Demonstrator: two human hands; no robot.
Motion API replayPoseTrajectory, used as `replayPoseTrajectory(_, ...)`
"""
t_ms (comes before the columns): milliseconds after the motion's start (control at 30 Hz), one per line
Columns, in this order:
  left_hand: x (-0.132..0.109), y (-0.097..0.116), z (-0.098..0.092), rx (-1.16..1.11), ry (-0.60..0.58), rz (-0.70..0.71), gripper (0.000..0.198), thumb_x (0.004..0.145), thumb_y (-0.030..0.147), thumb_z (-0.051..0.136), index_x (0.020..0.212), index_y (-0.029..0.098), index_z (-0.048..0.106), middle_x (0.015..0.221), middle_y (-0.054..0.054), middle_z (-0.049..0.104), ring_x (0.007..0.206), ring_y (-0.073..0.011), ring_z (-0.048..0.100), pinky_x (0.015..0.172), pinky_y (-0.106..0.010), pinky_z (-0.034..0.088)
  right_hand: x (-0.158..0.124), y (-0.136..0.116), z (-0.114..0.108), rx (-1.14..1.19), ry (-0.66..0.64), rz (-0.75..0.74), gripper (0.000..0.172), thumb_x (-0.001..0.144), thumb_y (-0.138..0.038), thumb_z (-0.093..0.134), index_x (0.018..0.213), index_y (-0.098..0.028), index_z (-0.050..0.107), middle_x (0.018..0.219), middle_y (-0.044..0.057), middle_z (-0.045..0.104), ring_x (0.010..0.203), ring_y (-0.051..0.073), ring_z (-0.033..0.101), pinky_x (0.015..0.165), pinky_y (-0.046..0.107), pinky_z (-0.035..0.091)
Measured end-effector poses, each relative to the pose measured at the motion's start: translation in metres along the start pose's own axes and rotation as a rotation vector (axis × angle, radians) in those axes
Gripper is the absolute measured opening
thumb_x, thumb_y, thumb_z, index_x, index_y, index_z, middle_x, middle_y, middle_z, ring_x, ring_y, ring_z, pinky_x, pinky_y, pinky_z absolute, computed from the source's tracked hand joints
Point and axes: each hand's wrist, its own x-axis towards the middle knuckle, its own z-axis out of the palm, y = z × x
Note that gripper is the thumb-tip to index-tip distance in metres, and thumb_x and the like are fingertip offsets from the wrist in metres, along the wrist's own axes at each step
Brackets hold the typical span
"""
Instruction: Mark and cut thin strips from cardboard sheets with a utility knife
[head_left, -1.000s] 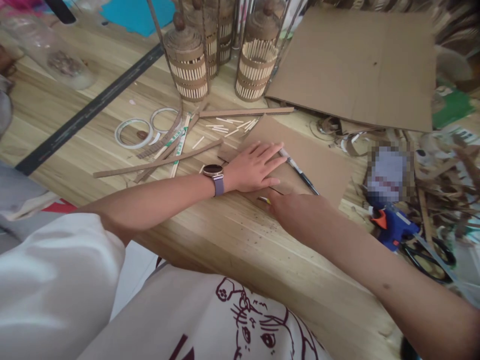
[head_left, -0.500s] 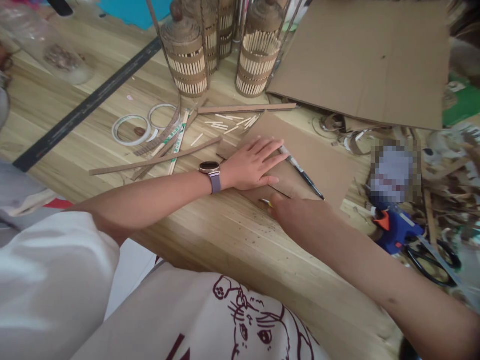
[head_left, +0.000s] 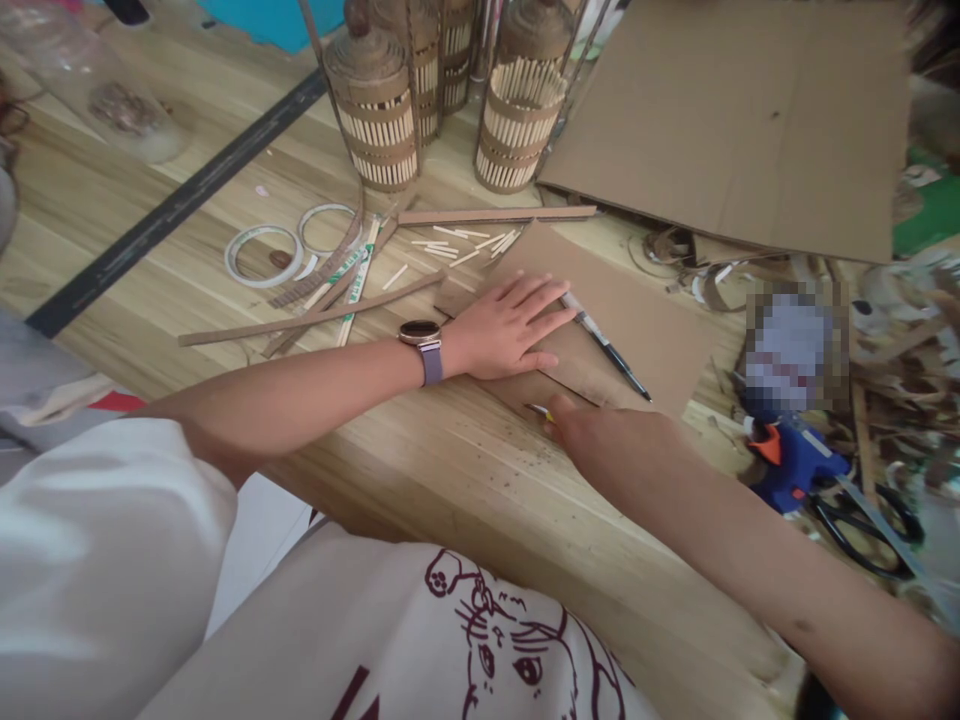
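Note:
My left hand (head_left: 514, 325) lies flat with its fingers spread on a brown cardboard sheet (head_left: 652, 320). A black and clear pen (head_left: 611, 350) rests on the sheet, close by my left fingertips. Closed round a small yellow-handled cutter (head_left: 551, 414), my right hand (head_left: 589, 430) is at the near edge of the cardboard. The tip of the cutter points left, and most of its handle is hidden in my fingers. A dark slit runs through the cardboard between my hands.
Matchstick-and-cardboard cylinders (head_left: 379, 125) stand at the back. Tape rings (head_left: 264, 283), cardboard strips (head_left: 300, 325) and small sticks (head_left: 435, 250) lie left and behind. A blue glue gun (head_left: 799, 465), black-handled scissors (head_left: 855, 530) and scraps are on the right. A large cardboard sheet (head_left: 742, 130) lies behind.
My right hand and the cutter have moved slightly to the right along the cardboard, and more of the slit shows. My left hand has stayed in place.

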Motion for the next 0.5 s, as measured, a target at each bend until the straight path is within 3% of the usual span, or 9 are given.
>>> replayPoseTrajectory(267, 0.0, 0.0, 0.0, -0.006, 0.003, 0.014, 0.068, 0.102, 0.059, 0.039, 0.15, 0.012, 0.047, 0.16, -0.02, 0.037, 0.149, -0.0369, 0.03, 0.122, -0.056, 0.019, -0.002, 0.004, 0.004, -0.012, -0.077, 0.023, 0.022, 0.102, -0.024, 0.04, 0.117, -0.017, 0.055, 0.079, 0.01, 0.075, 0.077, 0.03, 0.076, 0.05, 0.028, 0.042)
replayPoseTrajectory(500, -0.001, 0.0, 0.0, 0.004, 0.001, 0.023, 0.066, 0.102, 0.057, 0.04, 0.149, 0.011, 0.048, 0.16, -0.021, 0.037, 0.148, -0.0375, 0.031, 0.121, -0.059, 0.02, -0.008, 0.01, 0.014, -0.011, -0.022, -0.002, 0.021, 0.102, -0.021, 0.04, 0.115, -0.018, 0.056, 0.077, 0.008, 0.075, 0.071, 0.029, 0.076, 0.047, 0.028, 0.042)
